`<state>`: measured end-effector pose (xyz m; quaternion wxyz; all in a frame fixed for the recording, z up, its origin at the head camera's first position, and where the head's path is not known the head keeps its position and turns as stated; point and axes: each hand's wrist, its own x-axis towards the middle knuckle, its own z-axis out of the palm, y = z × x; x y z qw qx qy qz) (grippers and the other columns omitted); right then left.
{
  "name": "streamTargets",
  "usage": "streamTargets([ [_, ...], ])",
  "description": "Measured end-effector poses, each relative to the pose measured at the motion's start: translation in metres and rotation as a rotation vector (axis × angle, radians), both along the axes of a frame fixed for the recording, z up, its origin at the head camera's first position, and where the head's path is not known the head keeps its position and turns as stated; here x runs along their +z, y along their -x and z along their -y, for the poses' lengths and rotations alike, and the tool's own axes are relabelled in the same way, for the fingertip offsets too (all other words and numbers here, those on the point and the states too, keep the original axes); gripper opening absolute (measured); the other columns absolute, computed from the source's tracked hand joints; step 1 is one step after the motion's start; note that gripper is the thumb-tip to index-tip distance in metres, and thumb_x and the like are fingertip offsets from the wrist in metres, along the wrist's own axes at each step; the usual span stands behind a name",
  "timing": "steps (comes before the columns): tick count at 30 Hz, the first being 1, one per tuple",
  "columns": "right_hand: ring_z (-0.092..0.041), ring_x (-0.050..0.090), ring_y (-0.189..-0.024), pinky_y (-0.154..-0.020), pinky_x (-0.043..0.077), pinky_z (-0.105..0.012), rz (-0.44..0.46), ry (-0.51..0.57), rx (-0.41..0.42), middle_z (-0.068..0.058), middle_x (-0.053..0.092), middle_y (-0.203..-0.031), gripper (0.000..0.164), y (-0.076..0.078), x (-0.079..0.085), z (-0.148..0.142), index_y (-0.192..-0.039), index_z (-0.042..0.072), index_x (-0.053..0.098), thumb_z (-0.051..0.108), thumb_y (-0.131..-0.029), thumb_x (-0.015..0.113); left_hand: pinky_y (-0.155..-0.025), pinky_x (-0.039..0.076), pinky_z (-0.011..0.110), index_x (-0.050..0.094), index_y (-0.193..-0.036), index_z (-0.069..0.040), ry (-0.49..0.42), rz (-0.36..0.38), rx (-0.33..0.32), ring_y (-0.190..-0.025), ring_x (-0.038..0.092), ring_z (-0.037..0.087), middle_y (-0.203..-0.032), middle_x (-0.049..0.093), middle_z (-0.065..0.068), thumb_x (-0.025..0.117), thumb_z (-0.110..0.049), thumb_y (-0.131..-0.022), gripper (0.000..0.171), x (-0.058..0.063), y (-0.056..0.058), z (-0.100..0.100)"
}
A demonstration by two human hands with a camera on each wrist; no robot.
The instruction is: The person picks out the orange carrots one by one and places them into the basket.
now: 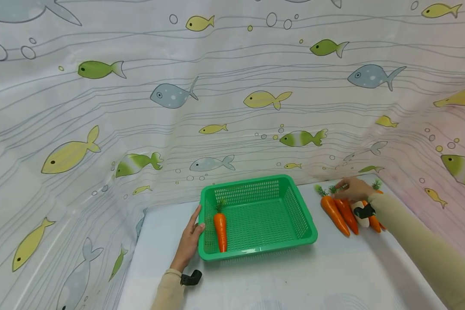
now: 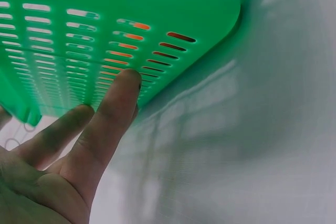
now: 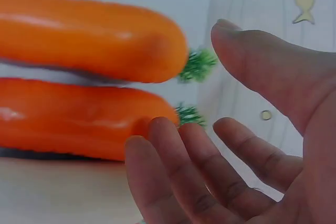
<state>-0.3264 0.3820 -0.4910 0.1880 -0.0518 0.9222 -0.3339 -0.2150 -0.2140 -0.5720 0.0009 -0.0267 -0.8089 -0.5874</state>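
On the table stands a green plastic basket (image 1: 255,251) with slotted sides. One carrot (image 1: 220,230) with a green leafy top lies inside, along the left wall. My left hand (image 1: 190,241) is at the basket's left side, its extended fingers (image 2: 118,95) touching the slotted outer wall. To the right, my right hand (image 1: 354,189) is over a row of vegetables, thumb and fingers spread apart. Its fingertips are at the leafy end of an orange-red carrot (image 3: 63,119). Another carrot (image 3: 84,35) lies parallel to it. Beneath the right wrist shows a white vegetable (image 1: 362,218), partly hidden.
More orange carrots (image 1: 373,223) lie on the right of the row, partly covered by the right forearm. A white sheet printed with fish (image 1: 259,100) rises behind the white table (image 1: 240,284) and along both sides.
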Motion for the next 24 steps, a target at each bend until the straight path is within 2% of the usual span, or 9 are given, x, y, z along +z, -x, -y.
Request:
streamTargets([
  [7, -0.034, 0.070, -0.102, -0.079, 0.062, -0.040, -0.058, -0.021, 0.003, -0.034, 0.066, -0.126, 0.073, -0.001, -0.017, 0.002, -0.139, -0.014, 0.058, 0.036, -0.092, 0.083, -0.110, 0.043, 0.067, 0.026, -0.168, -0.044, -0.003, -0.002, 0.001, -0.146, 0.049, 0.047, -0.173, 0.033, 0.013, 0.050, -0.038, -0.113, 0.061, -0.003, -0.001, 0.001],
  [11, -0.028, 0.070, -0.093, -0.074, 0.061, -0.039, -0.075, -0.020, 0.026, -0.026, 0.071, -0.116, 0.070, -0.005, -0.021, 0.011, -0.136, -0.014, 0.060, 0.034, -0.091, 0.084, -0.109, 0.045, 0.066, 0.025, -0.168, -0.044, -0.002, 0.002, 0.001, -0.146, 0.049, 0.047, -0.173, 0.034, 0.013, 0.049, -0.037, -0.113, 0.061, -0.003, -0.001, 0.002],
  [16, -0.028, 0.071, -0.092, -0.070, 0.062, -0.040, -0.101, -0.040, 0.029, -0.026, 0.072, -0.112, 0.065, -0.011, -0.023, 0.022, -0.133, -0.016, 0.061, 0.027, -0.090, 0.085, -0.107, 0.047, 0.063, 0.026, -0.168, -0.043, -0.008, 0.005, 0.001, -0.143, 0.053, 0.045, -0.170, 0.039, 0.016, 0.050, -0.037, -0.113, 0.061, -0.002, -0.002, 0.001],
  [18, -0.031, 0.071, -0.092, -0.070, 0.062, -0.041, -0.127, -0.070, 0.036, -0.027, 0.072, -0.112, 0.065, -0.012, -0.023, 0.025, -0.130, -0.017, 0.062, 0.027, -0.089, 0.086, -0.108, 0.047, 0.063, 0.025, -0.168, -0.043, -0.004, 0.002, 0.001, -0.142, 0.054, 0.044, -0.168, 0.041, 0.017, 0.049, -0.037, -0.113, 0.061, -0.002, -0.002, 0.001],
  [23, -0.034, 0.071, -0.095, -0.080, 0.060, -0.047, -0.165, -0.168, 0.060, -0.025, 0.075, -0.111, 0.060, -0.012, -0.026, 0.033, -0.124, -0.013, 0.068, 0.031, -0.086, 0.088, -0.105, 0.048, 0.058, 0.026, -0.168, -0.043, 0.006, -0.007, 0.004, -0.132, 0.060, 0.042, -0.160, 0.051, 0.021, 0.049, -0.037, -0.113, 0.061, 0.000, -0.001, 0.001],
  [24, -0.034, 0.072, -0.096, -0.081, 0.060, -0.047, -0.160, -0.182, 0.065, -0.025, 0.075, -0.112, 0.061, -0.012, -0.027, 0.035, -0.124, -0.012, 0.069, 0.031, -0.086, 0.088, -0.106, 0.047, 0.059, 0.026, -0.168, -0.043, 0.007, -0.011, 0.003, -0.133, 0.060, 0.042, -0.162, 0.049, 0.020, 0.049, -0.036, -0.113, 0.060, 0.000, -0.001, 0.001],
])
